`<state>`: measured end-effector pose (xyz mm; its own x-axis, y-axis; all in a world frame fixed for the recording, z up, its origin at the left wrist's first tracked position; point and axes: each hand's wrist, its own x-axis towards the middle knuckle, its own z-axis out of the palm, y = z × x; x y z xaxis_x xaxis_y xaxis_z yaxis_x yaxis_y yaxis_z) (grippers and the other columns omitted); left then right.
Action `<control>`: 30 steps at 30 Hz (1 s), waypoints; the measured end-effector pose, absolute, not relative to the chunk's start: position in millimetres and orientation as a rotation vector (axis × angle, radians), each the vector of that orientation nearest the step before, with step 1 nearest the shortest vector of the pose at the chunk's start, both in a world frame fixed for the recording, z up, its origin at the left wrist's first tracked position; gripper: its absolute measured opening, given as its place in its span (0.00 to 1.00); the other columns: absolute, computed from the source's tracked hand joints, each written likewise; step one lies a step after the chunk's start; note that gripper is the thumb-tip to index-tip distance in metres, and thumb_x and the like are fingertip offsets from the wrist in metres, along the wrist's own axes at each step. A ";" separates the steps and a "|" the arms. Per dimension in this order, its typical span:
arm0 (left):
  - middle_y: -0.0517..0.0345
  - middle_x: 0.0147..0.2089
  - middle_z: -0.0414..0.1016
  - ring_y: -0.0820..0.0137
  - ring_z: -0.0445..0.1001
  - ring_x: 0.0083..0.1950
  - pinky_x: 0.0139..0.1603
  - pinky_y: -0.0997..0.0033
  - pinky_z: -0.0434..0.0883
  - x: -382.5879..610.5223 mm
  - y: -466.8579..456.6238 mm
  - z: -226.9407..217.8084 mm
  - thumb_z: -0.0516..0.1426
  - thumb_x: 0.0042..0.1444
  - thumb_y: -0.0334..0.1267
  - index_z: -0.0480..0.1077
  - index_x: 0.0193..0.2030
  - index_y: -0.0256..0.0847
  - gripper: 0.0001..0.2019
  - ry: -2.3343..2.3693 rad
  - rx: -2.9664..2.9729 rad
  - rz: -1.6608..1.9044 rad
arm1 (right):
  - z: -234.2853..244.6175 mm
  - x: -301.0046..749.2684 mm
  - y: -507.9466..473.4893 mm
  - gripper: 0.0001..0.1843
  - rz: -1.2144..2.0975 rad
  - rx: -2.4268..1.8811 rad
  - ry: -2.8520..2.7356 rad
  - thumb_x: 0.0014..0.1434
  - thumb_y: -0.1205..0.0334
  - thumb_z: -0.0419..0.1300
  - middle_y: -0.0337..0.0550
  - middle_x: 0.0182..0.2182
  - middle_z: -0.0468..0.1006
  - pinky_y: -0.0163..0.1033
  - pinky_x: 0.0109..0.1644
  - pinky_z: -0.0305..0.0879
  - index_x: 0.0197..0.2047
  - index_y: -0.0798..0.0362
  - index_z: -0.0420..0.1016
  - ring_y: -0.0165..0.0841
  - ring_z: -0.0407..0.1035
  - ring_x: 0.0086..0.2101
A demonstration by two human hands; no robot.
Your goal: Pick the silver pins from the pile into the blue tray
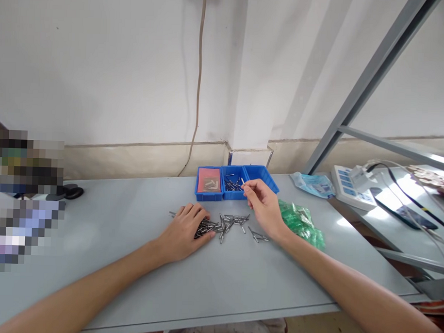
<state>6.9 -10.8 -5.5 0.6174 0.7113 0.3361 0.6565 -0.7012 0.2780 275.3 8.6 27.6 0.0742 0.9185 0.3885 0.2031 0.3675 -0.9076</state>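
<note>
My left hand (183,230) rests palm down on the table, thumb apart from its curved fingers, partly covering a pile of thin metal pins (206,228). The pins have a thicker part at one end. More loose pins (234,221) spread to the right of the pile, and a few pins (258,236) lie apart below my right hand (262,204). That hand is raised before the blue bins, thumb and forefinger pinching one small metal pin (243,182). Behind it, the middle blue bin (232,196) contains several dark metal pins.
The left blue bin (209,197) holds a red card and a clear bag of small parts; the right blue bin (261,172) adjoins the middle one. Green plastic packaging (303,225) lies by my right forearm. A power strip (350,188) and metal frame (355,103) stand right.
</note>
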 end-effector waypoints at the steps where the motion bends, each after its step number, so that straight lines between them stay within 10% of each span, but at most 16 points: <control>1: 0.53 0.53 0.72 0.58 0.69 0.51 0.54 0.54 0.67 7.0 -10.8 -5.4 0.57 0.72 0.50 0.69 0.54 0.45 0.13 1.151 2.711 0.646 | 27.9 274.8 7.8 0.12 0.742 -1.098 -1.421 0.70 0.49 0.61 0.38 0.32 0.73 0.37 0.31 0.63 0.43 0.48 0.75 0.31 0.63 0.28; 30: 0.52 0.53 0.72 0.57 0.69 0.51 0.54 0.53 0.67 5.9 -10.5 -5.7 0.56 0.72 0.50 0.69 0.54 0.45 0.13 1.143 2.718 0.631 | 26.9 274.7 5.8 0.12 0.732 -1.133 -1.492 0.71 0.49 0.60 0.38 0.33 0.73 0.39 0.32 0.61 0.42 0.48 0.74 0.32 0.63 0.28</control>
<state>5.9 -10.5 -5.7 0.6263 0.7070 0.3283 0.6545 -0.7057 0.2712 274.7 5.8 26.9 0.0264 0.9254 0.3782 0.2668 0.3581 -0.8948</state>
